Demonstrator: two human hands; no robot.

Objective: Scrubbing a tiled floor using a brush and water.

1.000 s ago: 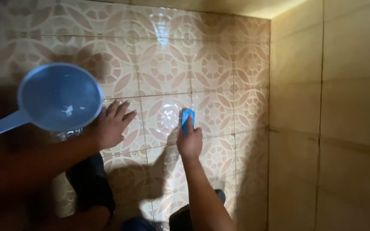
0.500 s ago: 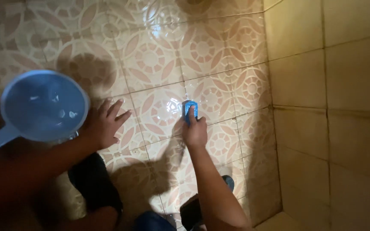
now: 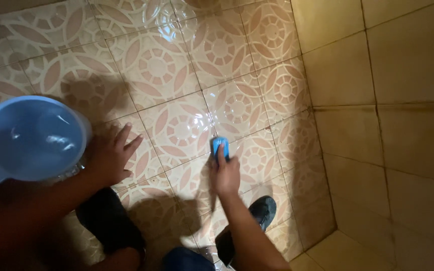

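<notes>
My right hand (image 3: pixel 225 173) grips a small blue scrub brush (image 3: pixel 219 147) and presses it against the wet patterned floor tiles (image 3: pixel 177 75), on a grout line. My left hand (image 3: pixel 110 156) lies flat on the tiles with fingers spread, holding nothing. Just left of it sits a blue plastic water dipper (image 3: pixel 28 138) with a long handle running off the left edge; there is water in it.
A plain yellowish tiled wall (image 3: pixel 388 125) rises on the right, meeting the floor at a stained grout seam. My dark shoe (image 3: pixel 262 210) and dark trouser legs (image 3: pixel 109 221) show at the bottom. The floor glistens with water.
My right hand has drawn the brush back toward me along the floor. The view has tilted down, showing more floor and my shoe. The left hand stays planted by the dipper.
</notes>
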